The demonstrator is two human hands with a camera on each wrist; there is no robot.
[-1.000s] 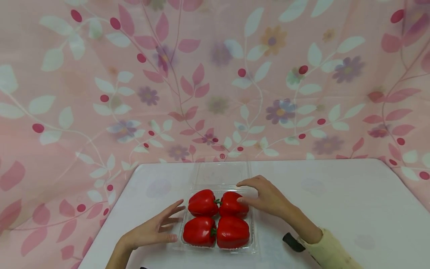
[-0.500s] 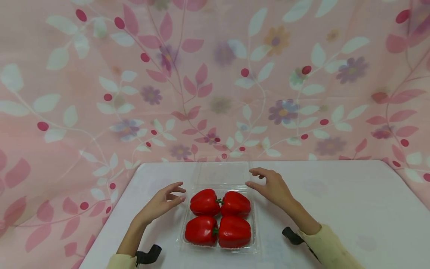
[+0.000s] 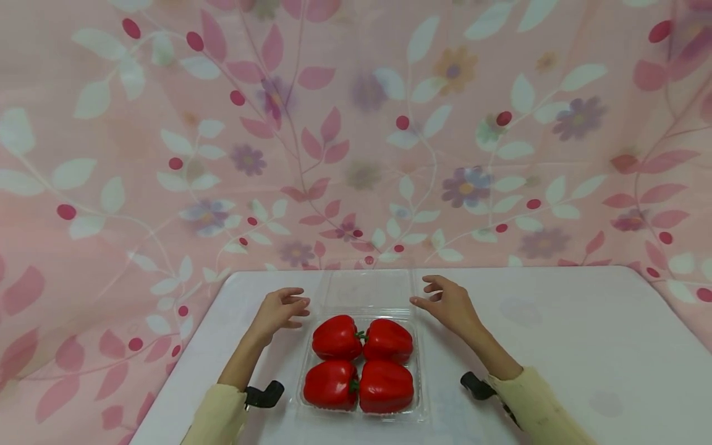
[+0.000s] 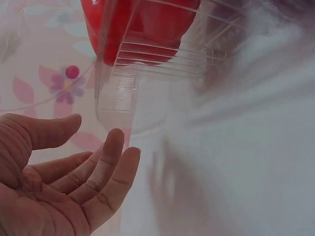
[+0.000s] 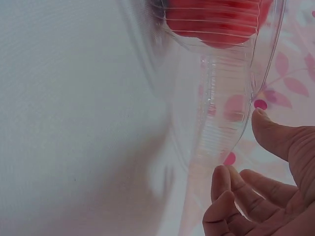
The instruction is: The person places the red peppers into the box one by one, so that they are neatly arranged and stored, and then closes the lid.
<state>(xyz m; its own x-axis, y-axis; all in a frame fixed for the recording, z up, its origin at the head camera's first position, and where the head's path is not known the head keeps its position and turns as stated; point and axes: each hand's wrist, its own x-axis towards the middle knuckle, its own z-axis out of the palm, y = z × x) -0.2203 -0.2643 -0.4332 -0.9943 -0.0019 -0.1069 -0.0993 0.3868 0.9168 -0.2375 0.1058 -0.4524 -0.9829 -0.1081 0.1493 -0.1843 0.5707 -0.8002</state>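
Note:
A clear plastic clamshell box [image 3: 420,377] stands mid-table with several red bell peppers [image 3: 386,387] in its base, in two rows with green stems inward. Its clear lid [image 3: 367,289] is folded back towards the curtain. My left hand [image 3: 280,312] hovers by the lid's left edge, fingers spread and slightly bent, nothing in them. On the other side, my right hand [image 3: 452,309] has its thumb and bent fingers parted beside the lid's right edge. In the right wrist view the fingertips [image 5: 221,174] come right up to the lid edge, pinching nothing.
The white-covered table [image 3: 556,346] extends to both sides of the box. A pink floral curtain [image 3: 356,154] hangs behind its back edge. Black camera mounts [image 3: 266,394] sit on both wrists, below pale yellow sleeves [image 3: 214,414].
My left hand has moved forward from beside the peppers to the lid's left side. My right hand has drawn back from over a back pepper to the lid's right edge. Box and peppers stay put.

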